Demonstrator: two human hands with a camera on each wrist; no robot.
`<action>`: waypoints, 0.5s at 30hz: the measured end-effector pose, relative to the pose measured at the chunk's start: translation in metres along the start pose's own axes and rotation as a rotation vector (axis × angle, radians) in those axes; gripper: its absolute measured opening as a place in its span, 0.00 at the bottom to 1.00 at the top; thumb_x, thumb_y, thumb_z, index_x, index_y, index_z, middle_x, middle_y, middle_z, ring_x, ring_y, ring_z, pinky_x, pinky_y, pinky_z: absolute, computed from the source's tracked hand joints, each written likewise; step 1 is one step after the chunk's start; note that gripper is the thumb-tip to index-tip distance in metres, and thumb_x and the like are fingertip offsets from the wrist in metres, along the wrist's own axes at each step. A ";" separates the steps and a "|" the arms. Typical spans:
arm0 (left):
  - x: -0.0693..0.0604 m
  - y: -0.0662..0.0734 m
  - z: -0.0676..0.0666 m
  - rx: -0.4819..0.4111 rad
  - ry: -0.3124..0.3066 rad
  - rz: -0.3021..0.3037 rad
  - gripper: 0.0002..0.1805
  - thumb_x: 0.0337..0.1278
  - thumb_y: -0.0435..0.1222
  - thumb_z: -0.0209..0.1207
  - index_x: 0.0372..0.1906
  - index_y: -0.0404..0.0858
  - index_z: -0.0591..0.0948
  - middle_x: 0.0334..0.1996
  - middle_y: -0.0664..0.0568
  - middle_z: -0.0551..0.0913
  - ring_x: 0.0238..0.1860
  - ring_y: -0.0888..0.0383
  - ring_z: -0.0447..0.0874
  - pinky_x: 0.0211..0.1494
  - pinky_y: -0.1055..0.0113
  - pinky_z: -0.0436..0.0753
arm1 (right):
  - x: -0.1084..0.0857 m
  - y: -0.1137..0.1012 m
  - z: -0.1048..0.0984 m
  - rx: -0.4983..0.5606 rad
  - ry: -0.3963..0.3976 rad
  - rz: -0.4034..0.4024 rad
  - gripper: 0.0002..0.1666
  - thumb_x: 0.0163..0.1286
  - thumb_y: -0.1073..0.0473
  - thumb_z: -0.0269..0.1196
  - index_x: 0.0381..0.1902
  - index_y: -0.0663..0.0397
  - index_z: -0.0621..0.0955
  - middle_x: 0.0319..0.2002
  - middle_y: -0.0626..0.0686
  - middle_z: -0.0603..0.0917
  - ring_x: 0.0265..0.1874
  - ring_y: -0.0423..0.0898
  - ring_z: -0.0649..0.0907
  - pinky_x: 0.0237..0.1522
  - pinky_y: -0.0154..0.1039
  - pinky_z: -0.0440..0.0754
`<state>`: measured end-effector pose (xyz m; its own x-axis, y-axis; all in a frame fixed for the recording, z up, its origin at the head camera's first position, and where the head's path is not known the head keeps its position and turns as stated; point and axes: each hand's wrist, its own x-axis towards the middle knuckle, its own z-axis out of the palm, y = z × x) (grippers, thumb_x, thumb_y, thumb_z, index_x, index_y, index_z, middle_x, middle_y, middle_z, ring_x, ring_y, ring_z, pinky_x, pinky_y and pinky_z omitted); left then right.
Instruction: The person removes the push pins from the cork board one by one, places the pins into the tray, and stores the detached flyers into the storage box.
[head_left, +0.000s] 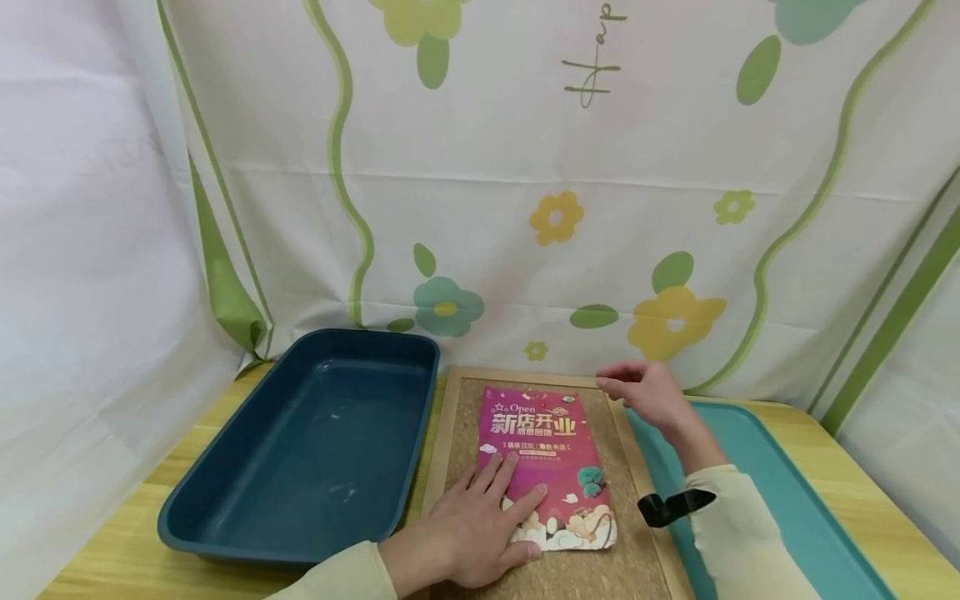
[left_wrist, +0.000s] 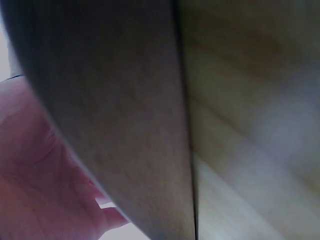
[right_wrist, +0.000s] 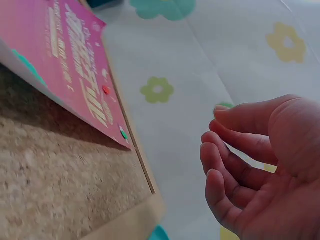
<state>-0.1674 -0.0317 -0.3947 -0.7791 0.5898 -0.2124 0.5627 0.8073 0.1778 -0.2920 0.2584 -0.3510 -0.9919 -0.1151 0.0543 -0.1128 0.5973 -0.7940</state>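
Over the table [head_left: 900, 546], our hands bracketed a pink and purple poster [head_left: 551, 471] lying on a wood-framed cork board [head_left: 630, 575], its long axis running nearly from 12 to 6, with the head tipped slightly toward 11. Our left hand [head_left: 483, 525] was the nearer, resting palm down with spread fingers on the sheet's 7 o'clock side, grasping nothing. Our right hand [head_left: 652, 396] hung apart from the paper, near the board's 1 o'clock corner, its fingers loosely bent and nothing visible between thumb and fingertips. From there the sheet's closest corner lay toward 9, and that short gap was, we judged, what mattered most. The right wrist view showed us one long edge standing off the cork above its shadow. A dark blue tray [head_left: 322, 467] sat at the board's 9 o'clock, a teal tray [head_left: 795, 508] at 3.
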 end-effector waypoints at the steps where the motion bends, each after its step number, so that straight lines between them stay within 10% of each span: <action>1: 0.000 0.000 0.000 -0.002 0.000 -0.002 0.38 0.75 0.68 0.45 0.84 0.70 0.55 0.88 0.51 0.48 0.88 0.45 0.46 0.86 0.41 0.59 | 0.002 -0.003 0.002 -0.005 -0.005 -0.006 0.24 0.79 0.49 0.65 0.63 0.61 0.84 0.52 0.62 0.88 0.49 0.54 0.85 0.51 0.48 0.84; 15: -0.002 0.000 0.000 -0.010 0.010 0.004 0.39 0.74 0.68 0.46 0.84 0.69 0.55 0.88 0.50 0.48 0.88 0.45 0.47 0.86 0.41 0.59 | 0.021 -0.023 0.035 -0.050 -0.020 -0.038 0.19 0.78 0.55 0.66 0.59 0.61 0.85 0.49 0.60 0.87 0.46 0.52 0.84 0.49 0.50 0.87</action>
<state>-0.1662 -0.0331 -0.3939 -0.7797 0.5926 -0.2023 0.5629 0.8049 0.1881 -0.3085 0.2143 -0.3529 -0.9855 -0.1542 0.0713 -0.1538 0.6308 -0.7605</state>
